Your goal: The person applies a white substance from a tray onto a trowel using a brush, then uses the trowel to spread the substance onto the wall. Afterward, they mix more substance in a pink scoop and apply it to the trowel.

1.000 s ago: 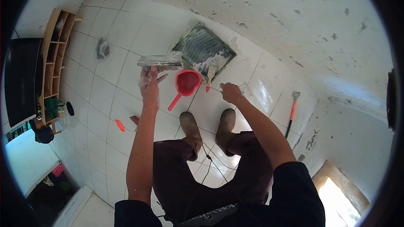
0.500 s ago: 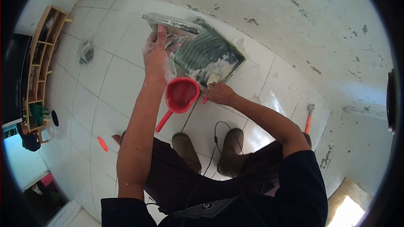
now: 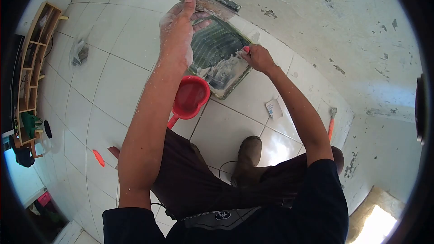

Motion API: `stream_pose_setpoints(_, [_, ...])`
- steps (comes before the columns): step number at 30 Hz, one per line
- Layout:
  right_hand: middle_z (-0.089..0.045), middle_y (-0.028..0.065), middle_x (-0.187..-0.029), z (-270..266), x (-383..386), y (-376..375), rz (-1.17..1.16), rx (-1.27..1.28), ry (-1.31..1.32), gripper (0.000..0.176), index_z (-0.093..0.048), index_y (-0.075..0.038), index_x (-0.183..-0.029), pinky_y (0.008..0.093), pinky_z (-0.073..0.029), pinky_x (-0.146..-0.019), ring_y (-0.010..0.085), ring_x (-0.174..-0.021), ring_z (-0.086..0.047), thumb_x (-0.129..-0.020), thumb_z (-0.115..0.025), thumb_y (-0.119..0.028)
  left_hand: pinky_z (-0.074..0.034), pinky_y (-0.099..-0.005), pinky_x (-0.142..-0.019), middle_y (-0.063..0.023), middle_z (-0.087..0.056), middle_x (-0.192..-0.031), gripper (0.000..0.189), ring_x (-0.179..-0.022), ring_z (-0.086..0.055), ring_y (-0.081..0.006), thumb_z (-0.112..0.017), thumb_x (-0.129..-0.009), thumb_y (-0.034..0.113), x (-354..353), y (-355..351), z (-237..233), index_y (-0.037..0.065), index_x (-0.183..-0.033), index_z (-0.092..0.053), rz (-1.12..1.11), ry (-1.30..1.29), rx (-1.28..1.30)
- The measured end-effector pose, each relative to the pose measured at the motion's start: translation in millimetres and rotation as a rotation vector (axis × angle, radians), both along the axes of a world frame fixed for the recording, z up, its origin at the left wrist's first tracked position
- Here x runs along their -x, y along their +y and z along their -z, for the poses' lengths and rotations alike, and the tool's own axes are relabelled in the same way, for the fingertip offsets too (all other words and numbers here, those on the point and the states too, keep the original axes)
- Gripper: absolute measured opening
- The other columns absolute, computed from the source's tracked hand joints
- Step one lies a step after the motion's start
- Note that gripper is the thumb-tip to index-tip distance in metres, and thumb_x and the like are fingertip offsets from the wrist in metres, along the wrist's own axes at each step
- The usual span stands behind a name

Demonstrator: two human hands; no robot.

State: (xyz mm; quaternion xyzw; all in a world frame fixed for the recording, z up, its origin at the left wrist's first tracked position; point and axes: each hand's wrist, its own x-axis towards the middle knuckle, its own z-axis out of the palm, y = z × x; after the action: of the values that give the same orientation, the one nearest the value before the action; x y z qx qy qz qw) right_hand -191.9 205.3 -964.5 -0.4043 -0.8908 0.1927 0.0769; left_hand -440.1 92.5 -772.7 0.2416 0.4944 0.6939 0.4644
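My left hand (image 3: 178, 27), dusted with white, is closed on a wide flat plastering blade (image 3: 208, 1) with a smeared edge, raised above the far end of a tray. Below it lies the green ribbed tray (image 3: 212, 45), its near right part smeared with wet white putty (image 3: 226, 73). My right hand (image 3: 261, 58) is closed at the tray's right edge around a small putty knife; only a red bit of its handle (image 3: 246, 49) shows, and its blade is hidden. A red dipper (image 3: 192, 94) stands beside the tray, near my left forearm.
A chipped wall (image 3: 334, 31) rises along the right. On the tiled floor lie a small white card (image 3: 274, 108), an orange-handled tool (image 3: 332, 122), an orange object (image 3: 98, 158) and a plastic bag (image 3: 79, 53). Wooden shelves (image 3: 34, 63) stand at left.
My left hand has carried the plastering blade upward in view, away from me. My right hand has moved up and right, from the tray's near corner to its right edge.
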Motion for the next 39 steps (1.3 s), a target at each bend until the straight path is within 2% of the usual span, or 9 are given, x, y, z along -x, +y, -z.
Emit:
stream_pose_setpoints(5, [-0.064, 0.0272, -0.082, 42.8, -6.4, -18.8, -0.117, -0.071, 0.174, 0.034, -0.064, 0.002, -0.080, 0.0534, -0.051, -0.071, 0.0458, -0.077, -0.063, -0.091, -0.066, -0.031, -0.056, -0.0359, -0.092, -0.0113, -0.063, -0.112, 0.063, -0.104, -0.063, -0.0217, -0.069, -0.095, 0.045, 6.9, -12.1, -9.7, -0.008, -0.127, -0.054, -0.050, -0.019, 0.006])
stream_pose_setpoints(11, [-0.063, 0.0285, -0.078, 30.0, 23.2, -63.0, -0.162, 0.178, 0.145, 0.030, -0.065, 0.003, -0.081, 0.0543, -0.050, -0.072, 0.0478, -0.076, -0.063, -0.085, -0.069, -0.026, -0.053, -0.0367, -0.098, -0.0106, -0.061, -0.117, 0.058, -0.108, -0.061, -0.0216, -0.064, -0.099, 0.044, 9.0, -16.5, -12.7, -0.005, -0.128, -0.054, -0.017, -0.020, -0.026])
stream_pose_setpoints(15, [-0.062, 0.0292, -0.071, 29.2, 42.3, -80.1, -0.121, 0.195, 0.181, 0.033, -0.065, 0.004, -0.081, 0.0535, -0.050, -0.071, 0.0493, -0.076, -0.063, -0.083, -0.071, -0.029, -0.052, -0.0367, -0.098, -0.0111, -0.060, -0.119, 0.059, -0.109, -0.061, -0.0216, -0.063, -0.099, 0.044, 7.0, -19.8, -13.3, -0.006, -0.129, -0.053, -0.011, -0.009, -0.023])
stream_pose_setpoints(21, [-0.065, 0.0309, -0.079, 15.7, 35.1, -56.4, 0.007, 0.300, 0.232, 0.035, -0.066, 0.005, -0.082, 0.0526, -0.051, -0.076, 0.0483, -0.083, -0.065, -0.082, -0.073, -0.030, -0.052, -0.0369, -0.098, -0.0110, -0.059, -0.120, 0.060, -0.108, -0.060, -0.0218, -0.064, -0.100, 0.043, 13.0, -28.6, -20.0, -0.007, -0.130, -0.052, -0.032, -0.012, -0.021])
stream_pose_setpoints(24, [-0.066, 0.0307, -0.079, 31.0, 32.8, -53.5, 0.025, 0.108, 0.122, 0.038, -0.064, 0.008, -0.079, 0.0517, -0.052, -0.073, 0.0485, -0.081, -0.065, -0.081, -0.074, -0.029, -0.052, -0.0367, -0.099, -0.0105, -0.059, -0.120, 0.060, -0.109, -0.060, -0.0218, -0.064, -0.099, 0.043, 13.4, -27.0, -19.4, -0.006, -0.131, -0.052, -0.035, -0.020, -0.046])
stream_pose_setpoints(30, [-0.068, 0.0331, -0.089, 43.5, 44.3, -81.6, 0.157, 0.372, 0.201, 0.040, -0.066, 0.011, -0.081, 0.0482, -0.055, -0.075, 0.0472, -0.087, -0.068, -0.082, -0.073, -0.028, -0.051, -0.0368, -0.099, -0.0098, -0.059, -0.120, 0.060, -0.109, -0.060, -0.0221, -0.066, -0.098, 0.042, 14.2, -27.6, -16.9, -0.005, -0.132, -0.052, -0.039, -0.030, -0.034])
stream_pose_setpoints(32, [-0.070, 0.0308, -0.088, 46.1, 43.5, -76.6, 0.251, 0.476, 0.159, 0.039, -0.068, 0.010, -0.084, 0.0470, -0.056, -0.078, 0.0438, -0.088, -0.071, -0.082, -0.075, -0.029, -0.051, -0.0371, -0.099, -0.0099, -0.059, -0.120, 0.059, -0.108, -0.060, -0.0221, -0.066, -0.099, 0.042, 13.9, -26.2, -17.2, -0.005, -0.132, -0.052, -0.032, -0.033, -0.039])
stream_pose_setpoints(36, [-0.072, 0.0251, -0.083, 57.9, 30.1, -67.6, 0.370, 0.382, 0.251, 0.038, -0.070, 0.007, -0.083, 0.0442, -0.056, -0.074, 0.0380, -0.082, -0.073, -0.082, -0.076, -0.030, -0.051, -0.0369, -0.100, -0.0104, -0.058, -0.122, 0.059, -0.111, -0.058, -0.0221, -0.066, -0.099, 0.041, 16.7, -27.8, -14.8, -0.005, -0.133, -0.051, -0.042, -0.026, -0.012])
stream_pose_setpoints(39, [-0.073, 0.0202, -0.083, 31.9, 31.2, -56.9, 0.312, 0.679, 0.331, 0.040, -0.071, 0.005, -0.086, 0.0396, -0.056, -0.072, 0.0294, -0.078, -0.073, -0.083, -0.078, -0.034, -0.048, -0.0370, -0.102, -0.0112, -0.057, -0.124, 0.062, -0.114, -0.056, -0.0223, -0.066, -0.098, 0.043, 18.1, -28.5, -16.2, -0.004, -0.135, -0.049, -0.043, -0.015, -0.008])
